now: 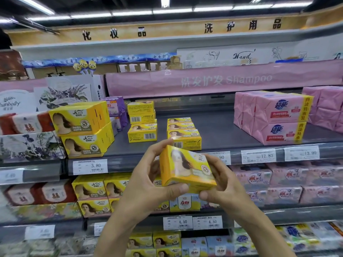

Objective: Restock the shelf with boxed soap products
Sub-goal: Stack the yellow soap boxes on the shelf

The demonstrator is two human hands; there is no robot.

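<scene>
Both my hands hold one yellow soap box (pixel 186 168) with a woman's picture on it, tilted, in front of the shelf edge. My left hand (pixel 148 180) grips its left side, thumb under the front edge. My right hand (pixel 220 184) grips its right side. On the grey shelf (pixel 219 130) behind stand two stacks of the same yellow boxes, one at the middle (pixel 183 134) and one further left (pixel 142 121). Two larger yellow boxes (pixel 81 128) are stacked at the left.
Pink wrapped soap packs (pixel 274 117) fill the shelf's right side. Purple and floral boxes (pixel 61 97) stand at the back left. Price tags (pixel 90 166) line the shelf rail. Lower shelves hold several yellow, pink and blue soap packs. Bare grey shelf lies between the yellow stacks and the pink packs.
</scene>
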